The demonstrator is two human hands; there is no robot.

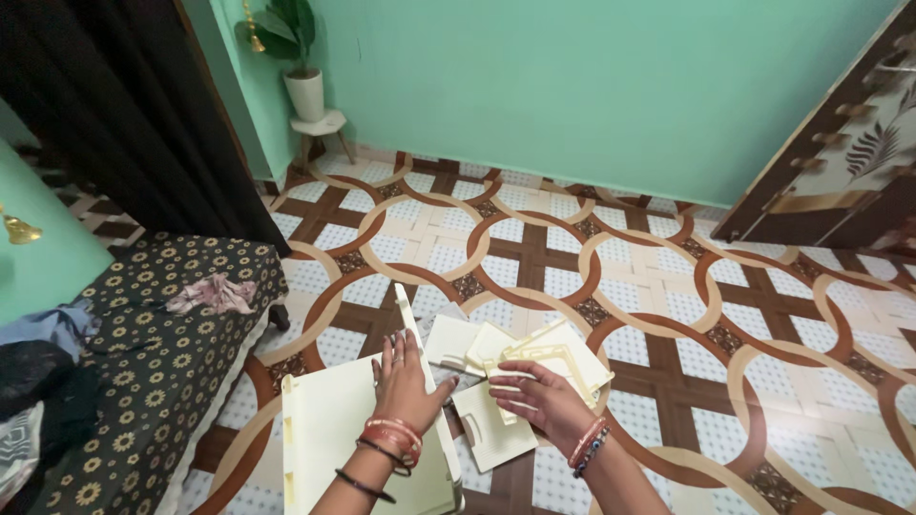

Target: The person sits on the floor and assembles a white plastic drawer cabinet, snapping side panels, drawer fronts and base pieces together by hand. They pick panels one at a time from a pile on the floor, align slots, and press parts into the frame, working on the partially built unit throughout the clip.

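A home bedroom: bed (pixel 162 362) with patterned cover, potted plant (pixel 298 57), patterned floor tiles (pixel 668 286).

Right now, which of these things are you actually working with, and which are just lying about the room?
In hand:
- large cream panel under the left hand
- pile of smaller cream pieces under the right hand

Lying about:
- potted plant on a small stool
- pink cloth on the patterned mattress
- dark curtain
- wooden door

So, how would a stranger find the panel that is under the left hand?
On the patterned tile floor, beside the dark flowered mattress, lie cream plastic pieces. The large panel is under the left hand: the biggest piece, flat with raised edges, unlike the small pieces by the right hand.
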